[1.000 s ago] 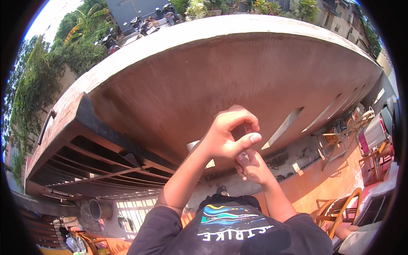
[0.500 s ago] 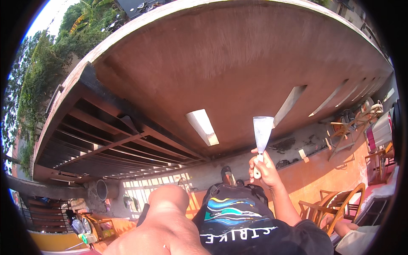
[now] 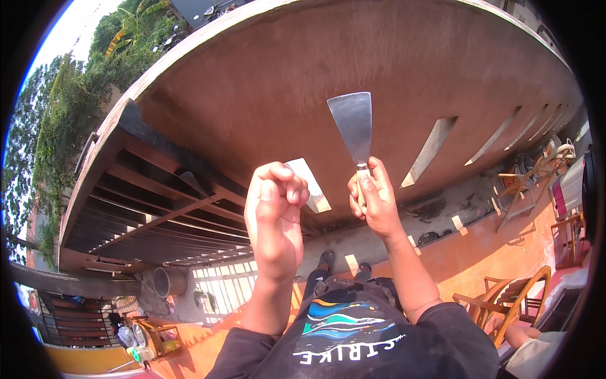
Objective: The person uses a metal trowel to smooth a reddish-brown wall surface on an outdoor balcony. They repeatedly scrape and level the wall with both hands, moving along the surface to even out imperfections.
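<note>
Beyond the left hand [image 3: 276,221] and the right hand [image 3: 377,201] spreads a broad reddish-brown wall [image 3: 265,82] with pale slanted slots [image 3: 429,151], and leafy greenery [image 3: 66,148] shows far to their left. Nearer on the left hand's outer side runs a dark slatted frame [image 3: 158,134], and lower down that way sits a round grey bucket [image 3: 178,281]. Sunlit orange floor [image 3: 448,260] lies beside the right forearm, with a wooden chair [image 3: 502,295] farther right. Both hands are raised, not touching. The right one is wrapped round the handle [image 3: 362,181] of a scraper [image 3: 356,140], its flat blade [image 3: 352,117] pointing up, away from the fingers. The left one is half curled, fingers bent toward the palm, apart from the scraper
</note>
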`<state>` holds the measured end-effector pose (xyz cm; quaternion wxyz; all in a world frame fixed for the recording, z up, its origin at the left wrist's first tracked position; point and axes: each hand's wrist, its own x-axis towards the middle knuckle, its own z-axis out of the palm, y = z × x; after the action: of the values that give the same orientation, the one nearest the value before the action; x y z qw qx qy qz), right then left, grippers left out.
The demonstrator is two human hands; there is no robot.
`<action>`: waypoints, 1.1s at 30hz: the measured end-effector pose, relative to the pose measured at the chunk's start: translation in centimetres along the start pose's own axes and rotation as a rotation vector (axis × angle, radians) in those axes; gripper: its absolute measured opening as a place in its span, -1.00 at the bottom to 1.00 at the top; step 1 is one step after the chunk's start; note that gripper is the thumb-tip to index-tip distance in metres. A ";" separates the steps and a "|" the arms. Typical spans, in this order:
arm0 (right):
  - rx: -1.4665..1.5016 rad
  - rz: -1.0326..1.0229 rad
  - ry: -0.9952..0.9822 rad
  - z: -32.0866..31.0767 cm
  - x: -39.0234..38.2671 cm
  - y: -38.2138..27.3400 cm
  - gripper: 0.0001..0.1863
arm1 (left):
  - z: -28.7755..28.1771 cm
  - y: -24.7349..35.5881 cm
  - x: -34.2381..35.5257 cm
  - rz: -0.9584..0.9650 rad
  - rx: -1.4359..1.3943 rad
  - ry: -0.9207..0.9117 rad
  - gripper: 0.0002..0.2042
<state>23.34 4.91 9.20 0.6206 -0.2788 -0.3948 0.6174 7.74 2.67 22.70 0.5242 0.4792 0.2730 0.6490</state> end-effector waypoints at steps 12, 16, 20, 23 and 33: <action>0.082 0.121 0.232 4.3 1.7 1.7 -0.69 | -2.9 -12.7 8.4 -0.540 0.126 -0.264 -0.39; 0.062 0.060 0.302 5.5 1.7 2.0 -0.73 | -3.2 -13.1 8.9 -0.610 0.024 -0.227 -0.40; -0.024 -0.023 0.304 6.0 3.4 2.9 -0.71 | -3.6 -13.2 10.8 -0.661 0.075 -0.337 -0.40; -0.096 -0.158 0.283 6.0 4.5 3.2 -0.67 | -3.6 -12.8 11.8 -0.486 -0.045 -0.432 -0.40; -0.109 -0.027 0.319 5.8 2.8 2.1 -0.81 | -3.3 -13.4 10.1 -0.570 -0.086 -0.365 -0.40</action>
<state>17.13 7.07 10.98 0.6676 -0.4013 -0.3279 0.5345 10.48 16.74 13.35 0.7444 0.4692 0.2701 0.3908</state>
